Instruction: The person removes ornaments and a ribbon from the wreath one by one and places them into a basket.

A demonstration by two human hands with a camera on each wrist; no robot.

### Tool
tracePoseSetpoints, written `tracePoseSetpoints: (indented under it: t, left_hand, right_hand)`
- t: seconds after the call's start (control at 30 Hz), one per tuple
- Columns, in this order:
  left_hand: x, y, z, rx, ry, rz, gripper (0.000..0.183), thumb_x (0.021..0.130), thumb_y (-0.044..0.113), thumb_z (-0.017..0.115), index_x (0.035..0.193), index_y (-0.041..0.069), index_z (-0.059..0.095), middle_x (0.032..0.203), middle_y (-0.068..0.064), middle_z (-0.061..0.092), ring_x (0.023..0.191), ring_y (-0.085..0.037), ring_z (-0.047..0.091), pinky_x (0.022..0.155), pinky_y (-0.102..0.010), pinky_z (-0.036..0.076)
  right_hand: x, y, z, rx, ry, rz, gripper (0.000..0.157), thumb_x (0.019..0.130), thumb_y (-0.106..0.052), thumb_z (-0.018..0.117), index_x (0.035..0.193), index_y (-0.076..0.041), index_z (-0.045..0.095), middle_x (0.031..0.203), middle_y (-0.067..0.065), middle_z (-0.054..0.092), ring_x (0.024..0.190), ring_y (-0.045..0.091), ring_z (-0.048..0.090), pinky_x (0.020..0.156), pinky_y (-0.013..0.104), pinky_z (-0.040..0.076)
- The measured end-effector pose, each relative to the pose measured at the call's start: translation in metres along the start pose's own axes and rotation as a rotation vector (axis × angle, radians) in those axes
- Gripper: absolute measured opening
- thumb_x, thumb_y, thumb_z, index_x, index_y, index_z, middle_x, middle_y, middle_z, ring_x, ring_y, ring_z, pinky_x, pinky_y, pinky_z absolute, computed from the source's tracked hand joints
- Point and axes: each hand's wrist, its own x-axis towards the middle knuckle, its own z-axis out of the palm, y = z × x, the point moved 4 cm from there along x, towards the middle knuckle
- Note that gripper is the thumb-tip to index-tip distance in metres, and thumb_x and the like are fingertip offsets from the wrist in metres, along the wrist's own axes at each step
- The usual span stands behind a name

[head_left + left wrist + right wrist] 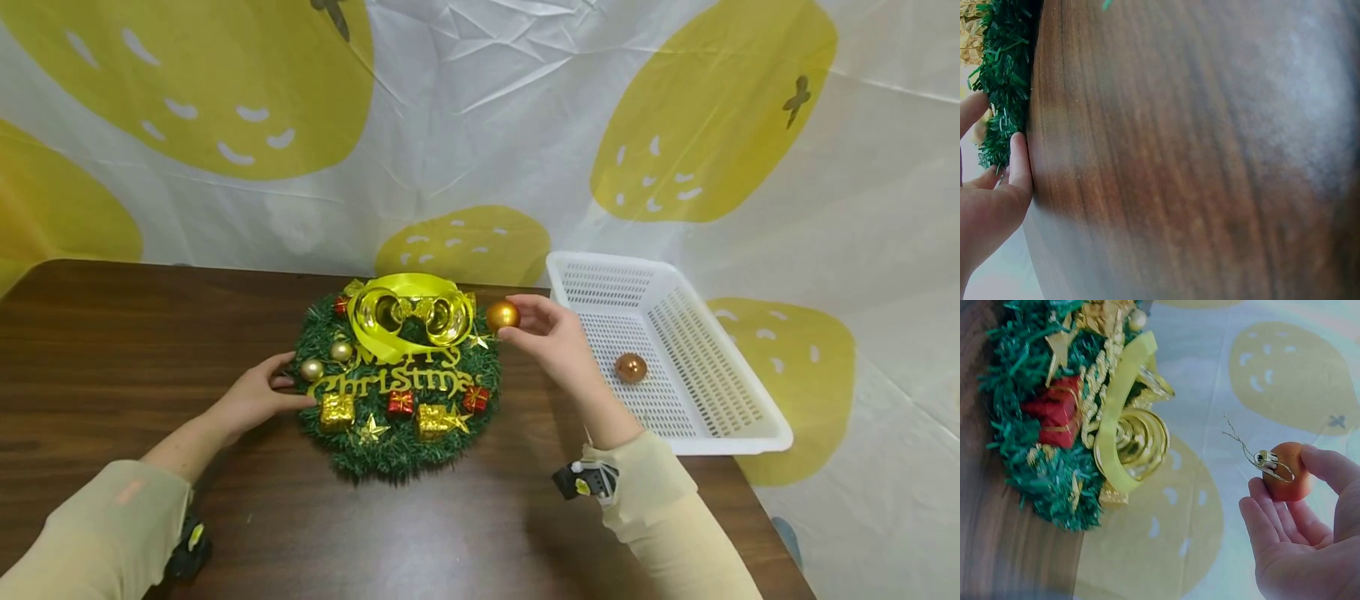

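Observation:
A green Christmas wreath [397,454] lies on the table, with gold "Merry Christmas" lettering, two gold bells [442,323], a yellow ribbon [375,337], small gift boxes and stars. My left hand [251,396] grips its left edge, the thumb on the near side. In the left wrist view, fingertips [1018,147] press into the green tinsel [1007,62]. Near the wreath's upper right, my right hand [551,342] pinches an orange-gold bauble [503,316] between thumb and fingers. The right wrist view shows the bauble's gold cap and a loop of gold string [1244,450].
To the right stands a white plastic basket [720,367] with slotted sides, holding one copper-coloured bauble [631,367]. Behind the brown wooden table [187,317] hangs a white curtain [480,125] with yellow fruit prints.

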Motion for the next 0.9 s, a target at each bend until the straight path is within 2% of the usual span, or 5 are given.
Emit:
tracePoseSetpoints:
  t: [0.23, 0.47, 0.6, 0.7, 0.9]
  left_hand:
    - [0.000, 0.001, 0.000, -0.002, -0.005, -0.001, 0.099, 0.084, 0.031, 0.069, 0.149, -0.004, 0.004, 0.144, -0.037, 0.024, 0.130, -0.047, 0.033, 0.101, -0.056, 0.038]
    - [0.001, 0.001, 0.000, -0.004, -0.009, 0.005, 0.098, 0.084, 0.030, 0.069, 0.149, -0.004, 0.004, 0.145, -0.036, 0.021, 0.130, -0.047, 0.032, 0.100, -0.056, 0.038]
    - [0.001, 0.001, 0.000, -0.003, -0.010, 0.008, 0.098, 0.084, 0.030, 0.069, 0.149, -0.004, 0.004, 0.145, -0.036, 0.021, 0.130, -0.047, 0.032, 0.100, -0.056, 0.038]
    - [0.000, 0.001, 0.000, 0.000, -0.006, 0.012, 0.097, 0.084, 0.030, 0.069, 0.149, -0.005, 0.005, 0.144, -0.037, 0.024, 0.129, -0.047, 0.033, 0.100, -0.056, 0.039]
    - [0.001, 0.000, 0.000, 0.001, -0.003, 0.013, 0.097, 0.084, 0.030, 0.069, 0.148, -0.005, 0.005, 0.143, -0.037, 0.025, 0.129, -0.047, 0.033, 0.100, -0.056, 0.039]
  right_hand:
    - [0.003, 0.000, -0.020, 0.017, 0.025, 0.028, 0.044, 0.082, -0.005, 0.068, 0.124, 0.001, 0.057, 0.112, 0.015, 0.064, 0.086, -0.002, 0.058, 0.077, 0.013, 0.048]
    - [0.004, 0.003, -0.041, 0.064, 0.054, 0.049, 0.044, 0.083, -0.005, 0.067, 0.125, 0.003, 0.055, 0.098, -0.008, 0.063, 0.086, -0.004, 0.059, 0.077, 0.012, 0.047]
    - [0.004, 0.006, -0.052, 0.071, 0.081, 0.038, 0.044, 0.083, -0.006, 0.068, 0.124, 0.004, 0.054, 0.091, -0.017, 0.062, 0.086, -0.004, 0.060, 0.078, 0.012, 0.048]
    - [0.003, 0.009, -0.061, 0.073, 0.100, 0.041, 0.044, 0.084, -0.006, 0.067, 0.124, 0.005, 0.053, 0.090, -0.020, 0.061, 0.088, -0.005, 0.060, 0.079, 0.011, 0.048]
    - [0.001, 0.010, -0.082, -0.043, 0.114, 0.079, 0.047, 0.085, -0.010, 0.065, 0.128, 0.004, 0.051, 0.094, -0.019, 0.056, 0.088, -0.007, 0.057, 0.081, 0.010, 0.045]
